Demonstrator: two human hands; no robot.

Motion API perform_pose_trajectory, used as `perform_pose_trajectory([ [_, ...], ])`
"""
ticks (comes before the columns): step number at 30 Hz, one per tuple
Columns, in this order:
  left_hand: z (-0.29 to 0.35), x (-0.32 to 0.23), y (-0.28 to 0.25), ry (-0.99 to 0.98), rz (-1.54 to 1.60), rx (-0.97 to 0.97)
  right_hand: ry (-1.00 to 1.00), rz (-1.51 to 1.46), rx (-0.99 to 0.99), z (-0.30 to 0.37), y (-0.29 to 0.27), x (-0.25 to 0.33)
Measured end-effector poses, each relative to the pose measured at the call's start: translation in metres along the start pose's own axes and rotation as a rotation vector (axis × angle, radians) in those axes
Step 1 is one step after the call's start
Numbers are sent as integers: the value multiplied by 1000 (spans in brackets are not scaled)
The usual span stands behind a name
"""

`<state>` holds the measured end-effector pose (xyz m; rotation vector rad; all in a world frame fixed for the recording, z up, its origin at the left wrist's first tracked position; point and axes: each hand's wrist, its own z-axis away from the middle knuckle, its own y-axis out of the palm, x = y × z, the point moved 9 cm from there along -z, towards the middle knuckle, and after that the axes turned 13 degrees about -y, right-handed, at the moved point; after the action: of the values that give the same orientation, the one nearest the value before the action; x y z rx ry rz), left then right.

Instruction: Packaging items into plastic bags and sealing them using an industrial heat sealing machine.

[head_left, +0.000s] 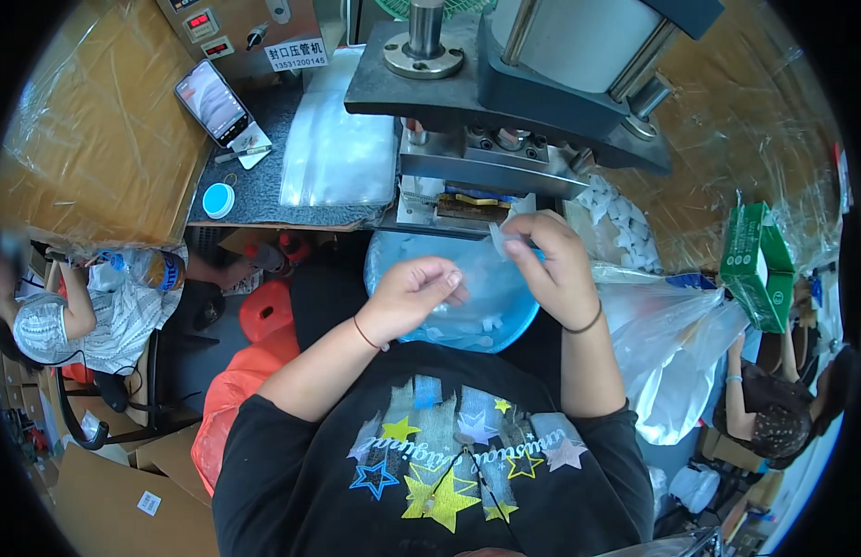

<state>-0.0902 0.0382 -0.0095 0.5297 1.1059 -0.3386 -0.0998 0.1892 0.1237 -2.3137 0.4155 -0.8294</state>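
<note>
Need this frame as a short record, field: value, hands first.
Left hand: over the blue basin, fingers curled; whether it holds anything is unclear
Right hand: pinching a small translucent piece
Basin contents: translucent plastic pieces
Ahead: metal press
Bench, left: smartphone, clear plastic sheets, round blue-topped container
Right side: clear plastic bag, green box
Others: one person each at far left and far right

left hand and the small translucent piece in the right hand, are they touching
Apart: the head view shows a clear gap between the left hand and the small translucent piece, which the right hand pinches.
</note>
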Motion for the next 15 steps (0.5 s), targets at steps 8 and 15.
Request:
perform_pose_trajectory([
  [8, -4, 38, 56, -284, 187, 324, 86, -104, 335, 29, 0, -14],
  [15, -7, 38, 45, -296, 219, 298, 255, 558, 147, 55, -52, -69],
])
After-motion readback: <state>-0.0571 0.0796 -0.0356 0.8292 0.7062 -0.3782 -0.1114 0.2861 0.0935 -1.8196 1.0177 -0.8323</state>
